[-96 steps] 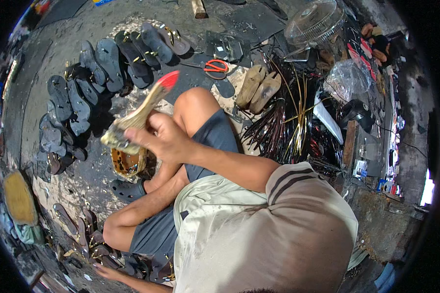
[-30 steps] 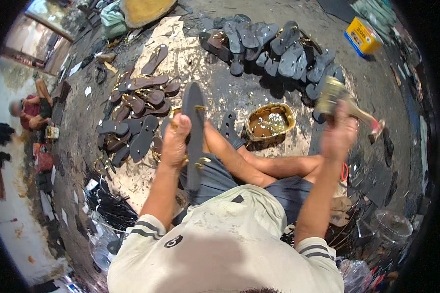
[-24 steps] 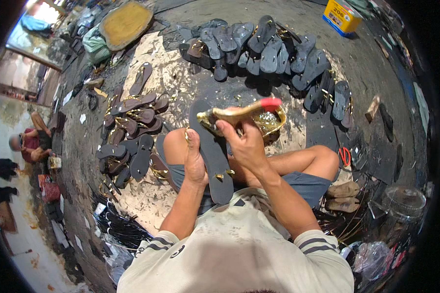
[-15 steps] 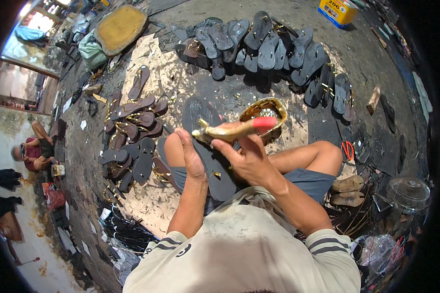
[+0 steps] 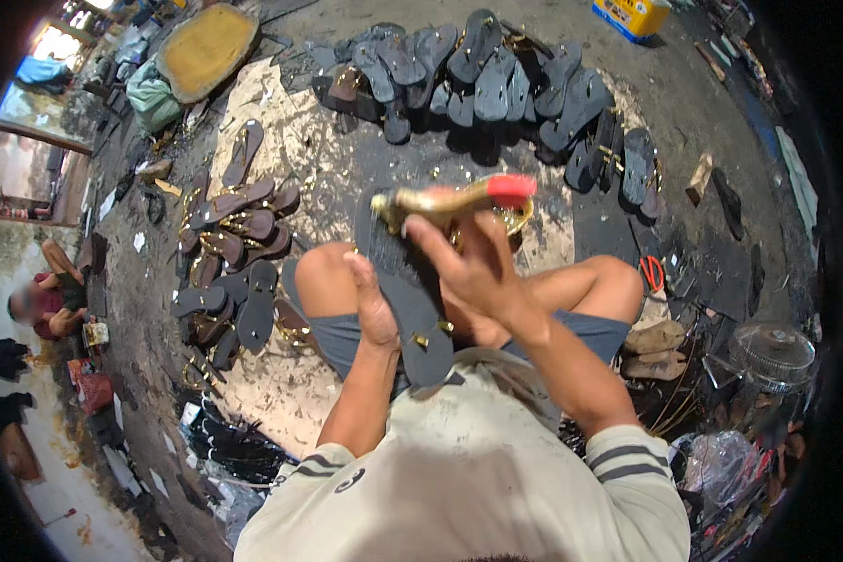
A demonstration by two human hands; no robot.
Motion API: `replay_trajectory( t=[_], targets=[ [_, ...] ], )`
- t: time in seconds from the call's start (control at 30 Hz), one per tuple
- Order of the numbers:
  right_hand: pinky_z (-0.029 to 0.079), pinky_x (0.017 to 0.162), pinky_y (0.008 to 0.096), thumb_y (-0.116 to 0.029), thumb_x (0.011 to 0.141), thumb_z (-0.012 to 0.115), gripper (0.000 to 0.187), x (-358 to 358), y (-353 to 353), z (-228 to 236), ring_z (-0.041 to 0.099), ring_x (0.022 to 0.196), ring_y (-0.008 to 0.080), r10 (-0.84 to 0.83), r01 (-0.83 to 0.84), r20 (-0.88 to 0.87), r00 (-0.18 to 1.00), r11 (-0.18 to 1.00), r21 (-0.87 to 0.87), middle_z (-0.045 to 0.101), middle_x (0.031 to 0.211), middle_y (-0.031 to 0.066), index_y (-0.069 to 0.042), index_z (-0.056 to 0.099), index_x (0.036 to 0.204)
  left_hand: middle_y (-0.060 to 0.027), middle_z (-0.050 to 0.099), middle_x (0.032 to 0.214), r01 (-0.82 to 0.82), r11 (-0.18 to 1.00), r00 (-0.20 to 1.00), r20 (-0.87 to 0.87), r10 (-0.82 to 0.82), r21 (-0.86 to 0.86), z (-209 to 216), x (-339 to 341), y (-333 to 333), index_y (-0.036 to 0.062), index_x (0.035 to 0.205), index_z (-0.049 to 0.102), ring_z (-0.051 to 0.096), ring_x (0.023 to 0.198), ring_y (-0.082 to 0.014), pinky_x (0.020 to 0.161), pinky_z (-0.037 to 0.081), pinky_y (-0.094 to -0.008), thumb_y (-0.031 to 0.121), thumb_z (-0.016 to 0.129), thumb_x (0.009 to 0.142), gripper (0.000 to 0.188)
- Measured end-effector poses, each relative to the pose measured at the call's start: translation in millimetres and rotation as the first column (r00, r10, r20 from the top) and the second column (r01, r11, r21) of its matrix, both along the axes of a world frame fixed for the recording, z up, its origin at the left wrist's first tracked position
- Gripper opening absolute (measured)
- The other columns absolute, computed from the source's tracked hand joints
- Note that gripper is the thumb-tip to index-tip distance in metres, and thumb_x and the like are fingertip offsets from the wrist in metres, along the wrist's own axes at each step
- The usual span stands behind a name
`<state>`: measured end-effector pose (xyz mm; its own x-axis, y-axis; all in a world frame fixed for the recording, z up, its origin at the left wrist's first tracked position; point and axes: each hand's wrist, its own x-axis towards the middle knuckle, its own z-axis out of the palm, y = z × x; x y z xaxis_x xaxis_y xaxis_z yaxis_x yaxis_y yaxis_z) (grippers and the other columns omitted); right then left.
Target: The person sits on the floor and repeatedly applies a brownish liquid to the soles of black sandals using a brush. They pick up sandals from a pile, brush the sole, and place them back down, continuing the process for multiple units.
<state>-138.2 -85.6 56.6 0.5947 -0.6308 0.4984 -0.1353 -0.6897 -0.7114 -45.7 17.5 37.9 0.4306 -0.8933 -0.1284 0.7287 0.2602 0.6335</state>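
Note:
My left hand (image 5: 377, 314) grips the edge of a dark sandal sole (image 5: 423, 323), its thumb side up and some fingers hidden. The sole slants between my bent knees and has small gold fittings near its lower end. My right hand (image 5: 473, 258) is closed round a gold-coloured hammer (image 5: 440, 199) with a red handle end, blurred by motion. The hammer's head is over the sole's far part. Partly hidden behind the hammer and right hand is a gold-rimmed bowl (image 5: 525, 220).
Many dark sandals (image 5: 496, 80) lie in a row ahead; another heap of sandals (image 5: 244, 225) is at left. Orange-handled scissors (image 5: 653, 274), shoe lasts (image 5: 654, 351) and a fan (image 5: 773, 356) lie right. A yellow-blue can (image 5: 632, 17) stands far right. Another person (image 5: 51, 300) sits far left.
My right hand and the hammer have risen a little farther from me, now covering more of the bowl. The whole view has shifted slightly. My left hand keeps its hold on the sole.

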Motion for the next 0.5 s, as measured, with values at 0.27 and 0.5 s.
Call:
replay_trajectory(
  t=[0.27,0.5],
  targets=[
    [0.052,0.077,0.0435,-0.022,0.085,0.074,0.025,-50,-97,-95,0.066,0.085,0.0351,-0.002,0.050,-0.427,0.904,0.994,0.101,0.068,0.091,0.0176,-0.003,0.068,0.101,-0.0161,0.046,0.143,0.197,0.980,0.979,-0.061,-0.194,0.033,-11,-23,50,0.0014,0.149,0.031,0.053,0.124,-0.0249,0.099,0.050,-0.0393,0.075,0.050,0.086,0.099],
    [0.052,0.082,0.0449,-0.021,0.081,0.075,0.024,-37,-126,-176,0.064,0.091,0.0370,0.024,-0.051,-0.616,0.788,0.998,-0.027,0.068,0.094,0.0170,-0.005,0.070,0.098,-0.0231,0.051,0.137,0.094,0.955,0.978,-0.205,-0.037,0.280,-11,-44,118,-0.0002,0.148,0.033,0.061,0.114,-0.0278,0.087,0.056,-0.0364,0.076,0.040,0.090,0.096]
  ],
)
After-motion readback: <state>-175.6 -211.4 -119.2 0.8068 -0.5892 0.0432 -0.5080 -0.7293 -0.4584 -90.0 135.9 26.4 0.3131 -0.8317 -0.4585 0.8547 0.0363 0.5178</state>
